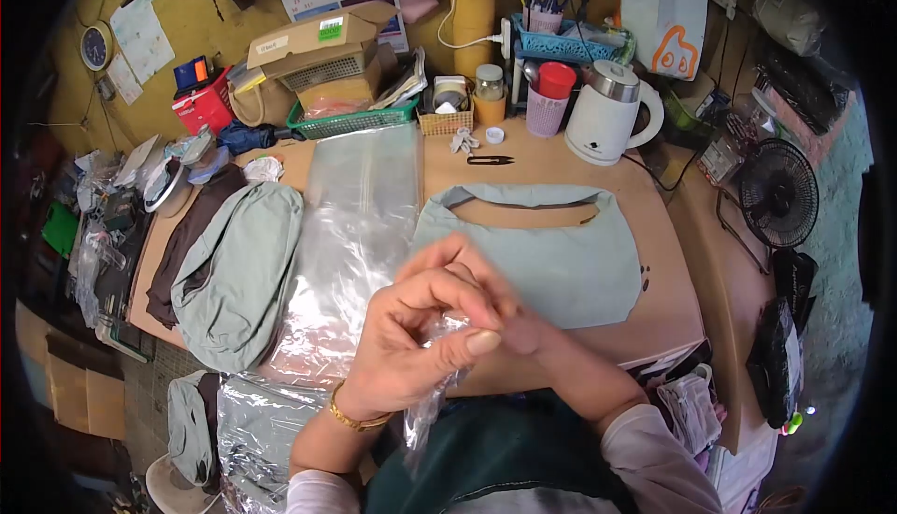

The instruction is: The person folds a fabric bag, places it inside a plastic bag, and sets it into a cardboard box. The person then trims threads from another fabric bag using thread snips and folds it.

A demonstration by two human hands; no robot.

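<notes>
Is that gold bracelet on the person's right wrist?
No: the gold bracelet is on the wrist of the left hand, which holds clear plastic.

On the wall calendar point(348, 0) I can read dates — 22 and 29 stand in its right-hand column. The cardboard box point(291, 51) bears a bright green label point(331, 29) whose bold print I can't make out for certain. The white bag point(660, 0) shows me an orange outlined sign point(675, 53); the small dark mark on the white kettle point(600, 112) is too tiny for me to read.
</notes>
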